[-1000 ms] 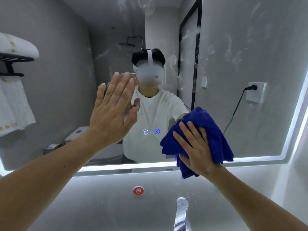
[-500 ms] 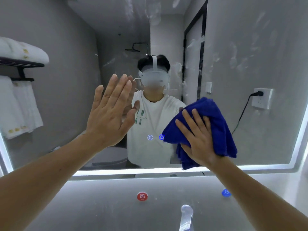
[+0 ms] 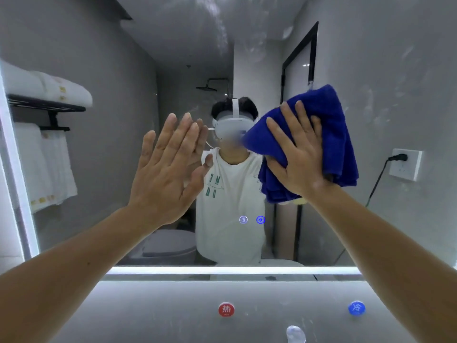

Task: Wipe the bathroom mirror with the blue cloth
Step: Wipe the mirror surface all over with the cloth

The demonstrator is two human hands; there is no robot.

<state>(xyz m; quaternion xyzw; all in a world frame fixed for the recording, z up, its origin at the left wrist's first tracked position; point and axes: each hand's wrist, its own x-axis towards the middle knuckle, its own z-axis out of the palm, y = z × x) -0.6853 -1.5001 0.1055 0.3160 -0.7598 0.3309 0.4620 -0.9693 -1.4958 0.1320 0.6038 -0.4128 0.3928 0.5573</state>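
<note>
The bathroom mirror [image 3: 395, 70] fills most of the head view, with smears across its upper and right glass. My right hand [image 3: 299, 154] presses the bunched blue cloth [image 3: 331, 134] flat against the glass right of centre, fingers spread straight over it. My left hand [image 3: 168, 167] lies flat on the mirror left of centre, fingers straight and together, palm against the glass. The cloth hangs below and to the right of my right palm.
A lit strip [image 3: 235, 269] runs along the mirror's lower edge. Below it are a red hot-water marker [image 3: 226, 309], a blue cold-water marker [image 3: 356, 308] and the tap top [image 3: 295, 334]. Two touch icons [image 3: 251, 219] glow on the glass.
My right hand has pushed the blue cloth upward on the glass, from near the lower edge to mid-height. My left hand has stayed flat on the mirror. The view has tilted up slightly.
</note>
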